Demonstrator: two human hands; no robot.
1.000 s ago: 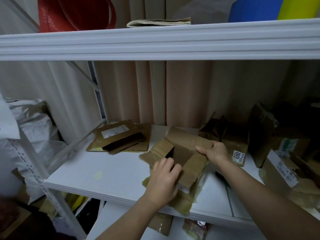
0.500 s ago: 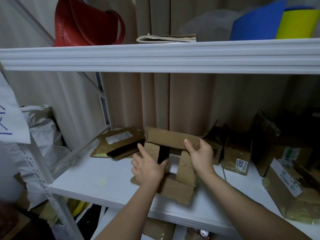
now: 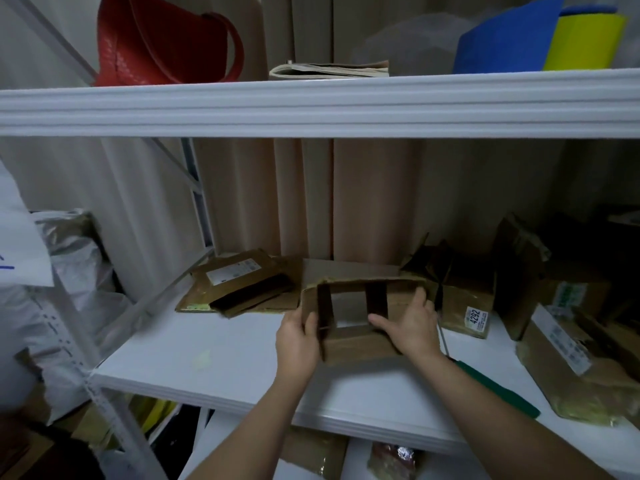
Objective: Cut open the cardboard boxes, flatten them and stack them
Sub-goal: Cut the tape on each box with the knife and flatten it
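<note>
— Any writing to read?

— "4292" on a small white label [image 3: 477,317], stuck to the front of a brown box [image 3: 465,304] at the right. Another white shipping label [image 3: 233,271] on the flattened cardboard pile [image 3: 239,285] at the back left of the shelf [image 3: 214,355], print too small to read. More labels on a torn box [image 3: 571,362] at far right, also unreadable. Blue pen strokes on a white sheet [image 3: 17,244] at the left edge, cut off.

— And the box being worked on?

— Opened cardboard box [image 3: 360,344], brown, held just above the middle of the shelf, between the flat pile and the "4292" box. Seen end-on as an open sleeve: white shelf visible straight through, two dark strips crossing the opening, top flap raised with a ragged yellowish tape edge.

— Hands?

— Left hand [image 3: 298,341] gripping the left wall, thumb curled over the edge. Right hand [image 3: 412,327] on the right wall, fingers straight along the outside, thumb stretched inside across the opening.

— Anything else nearby?

— Green strip [image 3: 498,389] lying on the shelf beside the right forearm. Up on the higher shelf: red bag [image 3: 162,39], folded papers [image 3: 329,69], blue [image 3: 502,39] and yellow [image 3: 585,43] rolled sheets.
</note>
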